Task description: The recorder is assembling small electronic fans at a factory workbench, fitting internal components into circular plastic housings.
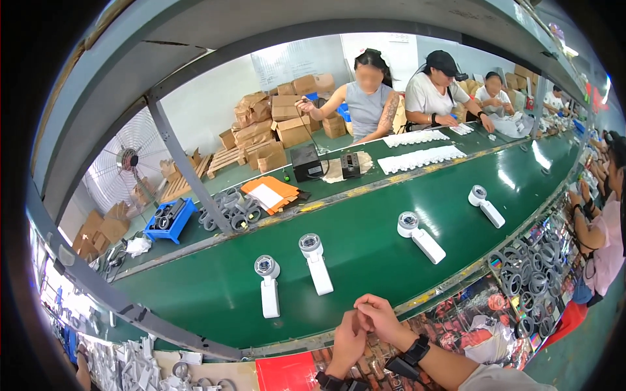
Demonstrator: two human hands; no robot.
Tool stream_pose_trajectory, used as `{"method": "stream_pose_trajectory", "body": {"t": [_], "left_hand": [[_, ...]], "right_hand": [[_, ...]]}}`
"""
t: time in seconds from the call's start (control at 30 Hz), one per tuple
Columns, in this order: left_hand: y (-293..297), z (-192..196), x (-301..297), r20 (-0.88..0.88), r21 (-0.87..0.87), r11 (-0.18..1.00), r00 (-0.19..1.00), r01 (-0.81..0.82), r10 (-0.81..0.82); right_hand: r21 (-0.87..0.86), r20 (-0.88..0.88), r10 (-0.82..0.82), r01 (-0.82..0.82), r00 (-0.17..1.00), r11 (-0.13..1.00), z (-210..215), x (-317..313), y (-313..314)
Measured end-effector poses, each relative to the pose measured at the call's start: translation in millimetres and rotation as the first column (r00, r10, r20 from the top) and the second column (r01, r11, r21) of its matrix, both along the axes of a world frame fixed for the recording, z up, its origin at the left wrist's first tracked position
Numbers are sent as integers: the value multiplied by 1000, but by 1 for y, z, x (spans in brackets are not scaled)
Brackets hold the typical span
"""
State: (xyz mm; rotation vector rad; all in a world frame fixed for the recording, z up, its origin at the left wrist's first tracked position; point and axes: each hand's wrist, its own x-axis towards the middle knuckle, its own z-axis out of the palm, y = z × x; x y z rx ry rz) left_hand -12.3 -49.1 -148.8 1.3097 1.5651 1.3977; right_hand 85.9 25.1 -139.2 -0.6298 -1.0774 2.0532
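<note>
My left hand [349, 339] and my right hand [385, 318] meet over the near edge of the belt, fingertips touching. Both are closed with the fingers curled in. Whether something small sits between them I cannot make out. Beyond them, several white devices with a round grey-ringed head and a straight handle lie on the green conveyor belt [352, 254]. One white device [316, 264] is ahead and to the left, another white device [267, 287] further left. To the right are a third white device [420, 238] and, farther off, one more white device [486, 206].
Grey rings [531, 280] are heaped at the right of my bench; white parts [130, 368] pile up at the left. A red sheet [285, 373] lies near my left arm. A metal post [186, 163] stands left. Across the belt, people work beside a black box [305, 163].
</note>
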Motion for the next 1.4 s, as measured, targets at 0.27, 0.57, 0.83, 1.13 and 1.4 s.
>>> {"method": "stream_pose_trajectory", "body": {"t": [0.27, 0.57, 0.83, 1.13, 1.4], "left_hand": [[0, 3, 1, 179, -71, 996, 983, 48, -34], [2, -3, 1, 144, -29, 998, 989, 51, -47], [1, -6, 1, 76, -14, 999, 997, 31, -30], [0, 4, 4, 165, -54, 998, 986, 33, -24], [1, 1, 5, 152, -19, 1000, 988, 6, -4]], "right_hand": [[-52, 0, 29, -29, 1000, 998, -3, 2, 2], [6, 1, 48, -48, 999, 999, -4, 3, 4], [18, 39, 53, -53, 998, 998, -3, 2, 2], [28, 37, 56, -57, 998, 998, 0, 4, 2], [56, 24, 67, -68, 997, 996, -2, 3, 3]]}}
